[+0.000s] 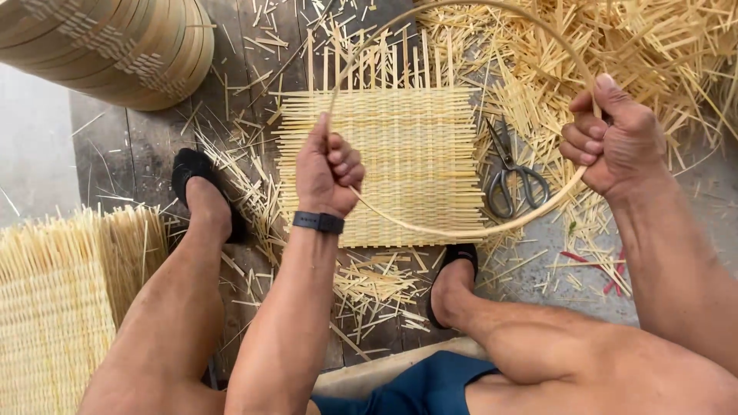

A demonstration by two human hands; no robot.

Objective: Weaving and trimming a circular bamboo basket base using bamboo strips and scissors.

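While both fists are clamped on it, the thin bamboo hoop (461, 230) hangs over the floor in front of the person, its ring running from top centre round to the lower right and back, w/ the top arc partly lost against the straw. Largest thing around is the litter of bamboo strips (669, 46), piled thick at upper right and scattered thinner btwn the legs. Next, a stack of woven mats (54, 307) at lower left, edges frayed, and a stack of round bamboo hoops/rims (131, 46) at upper left. Dark wooden boards (138, 154) lie under the work. On them, centre, a square woven mat (415, 161) lies flat, loose ends sticking out at top; it sits below the hoop, inside the ring as seen from above. Two feet in black slippers, one (192, 173) just left of the mat, the other (457, 257) at its lower right corner. Left hand (327, 169) is closed tight round the hoop's left side, black wristband (317, 222) on that wrist. Right hand (611, 138) grips the hoop's right side, fingers curled shut, thumb up. Smallest: grey scissors (511, 173) lying blades-closed on the floor just right of the mat, inside the ring
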